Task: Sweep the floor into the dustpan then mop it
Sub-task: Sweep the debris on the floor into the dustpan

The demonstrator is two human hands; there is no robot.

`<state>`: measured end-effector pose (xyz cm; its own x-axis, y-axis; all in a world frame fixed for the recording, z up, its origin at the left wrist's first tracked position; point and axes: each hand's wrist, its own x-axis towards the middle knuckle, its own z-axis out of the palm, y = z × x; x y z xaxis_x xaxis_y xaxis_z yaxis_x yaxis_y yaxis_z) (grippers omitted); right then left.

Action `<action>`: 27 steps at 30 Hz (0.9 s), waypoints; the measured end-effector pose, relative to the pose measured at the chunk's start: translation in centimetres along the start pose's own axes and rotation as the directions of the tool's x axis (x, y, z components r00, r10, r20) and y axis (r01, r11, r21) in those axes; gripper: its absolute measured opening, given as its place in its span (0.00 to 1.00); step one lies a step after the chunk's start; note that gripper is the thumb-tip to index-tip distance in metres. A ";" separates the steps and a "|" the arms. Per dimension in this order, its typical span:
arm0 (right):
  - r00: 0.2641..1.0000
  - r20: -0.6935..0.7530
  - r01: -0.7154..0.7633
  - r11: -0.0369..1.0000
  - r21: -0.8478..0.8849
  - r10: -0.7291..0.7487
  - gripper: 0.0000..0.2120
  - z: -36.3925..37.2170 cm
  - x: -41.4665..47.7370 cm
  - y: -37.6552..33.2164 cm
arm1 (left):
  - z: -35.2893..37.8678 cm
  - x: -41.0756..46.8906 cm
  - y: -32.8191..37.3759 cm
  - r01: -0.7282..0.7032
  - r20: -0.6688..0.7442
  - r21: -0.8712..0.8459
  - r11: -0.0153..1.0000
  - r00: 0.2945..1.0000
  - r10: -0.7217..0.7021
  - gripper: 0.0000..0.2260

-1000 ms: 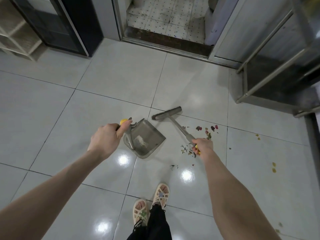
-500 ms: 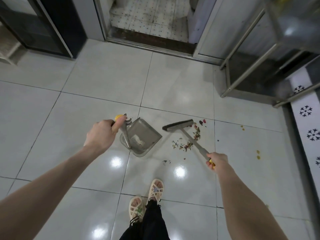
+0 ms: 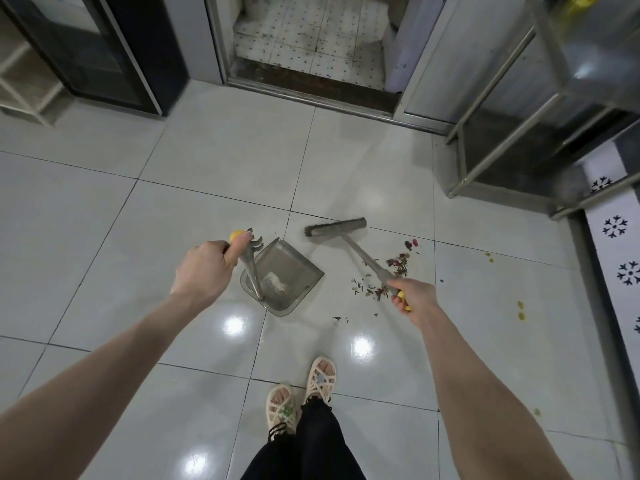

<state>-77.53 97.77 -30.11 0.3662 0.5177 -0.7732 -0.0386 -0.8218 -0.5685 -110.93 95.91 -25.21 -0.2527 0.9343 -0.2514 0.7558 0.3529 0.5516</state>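
A grey translucent dustpan [image 3: 290, 271] stands on the white tiled floor, its open mouth facing right. My left hand [image 3: 204, 271] grips the yellow-tipped top of its upright handle. My right hand [image 3: 412, 296] grips the yellow end of a grey broom's handle. The broom head [image 3: 335, 226] rests on the floor just beyond the pan's far right corner. A scatter of dried petals and leaf bits [image 3: 388, 275] lies on the tile right of the pan, under the broom handle.
Yellow crumbs [image 3: 520, 310] dot the floor farther right. A steel rack [image 3: 512, 161] stands at the right, a doorway threshold [image 3: 311, 88] lies ahead, and a dark cabinet [image 3: 114, 64] is at the left. My sandalled feet [image 3: 301, 393] are just behind the pan.
The broom head has swung left and farther away, from beside the debris to beyond the pan's corner. My right hand moved left with it. The dustpan stays put.
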 end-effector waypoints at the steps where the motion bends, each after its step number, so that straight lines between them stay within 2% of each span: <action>1: 0.999 0.034 0.006 1.000 -0.031 -0.005 0.07 1.3 -0.3 -0.2 | -0.3 -0.2 -0.3 0.015 -0.009 -0.001 1.000 1.000 -0.015 0.33; 7: 0.985 0.155 0.086 0.992 -0.090 -0.071 0.13 8.3 0.0 -0.7 | -1.6 -1.3 -2.1 0.064 -0.051 -0.007 0.998 0.997 -0.064 0.32; 13: 0.979 0.173 0.140 0.977 -0.160 -0.112 0.03 14.2 1.4 -0.2 | -2.3 -1.8 -4.1 0.110 -0.081 -0.007 0.994 0.991 -0.110 0.33; 15: 0.982 0.159 0.133 0.970 -0.204 -0.101 0.06 14.9 1.9 0.2 | -2.3 -2.1 -4.6 0.123 -0.078 0.002 0.992 0.989 -0.123 0.34; 19: 0.990 0.118 0.110 0.947 -0.303 -0.077 0.12 14.2 3.1 1.2 | -1.7 -3.2 -4.7 0.141 -0.077 0.009 0.990 0.987 -0.140 0.33; 23: 0.995 0.087 0.083 0.920 -0.382 -0.053 0.05 10.9 3.7 1.3 | -0.9 -4.5 -4.2 0.167 -0.098 -0.013 0.986 0.981 -0.168 0.32; 27: 0.998 0.057 0.038 0.889 -0.456 -0.013 0.04 6.0 3.8 1.6 | 0.3 -6.2 -2.8 0.181 -0.120 0.003 0.983 0.976 -0.180 0.32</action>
<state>-81.76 99.80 -35.66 0.3133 0.5411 -0.7804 0.4037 -0.8197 -0.4063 -111.33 89.11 -25.46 -0.4549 0.8549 -0.2496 0.6992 0.5164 0.4944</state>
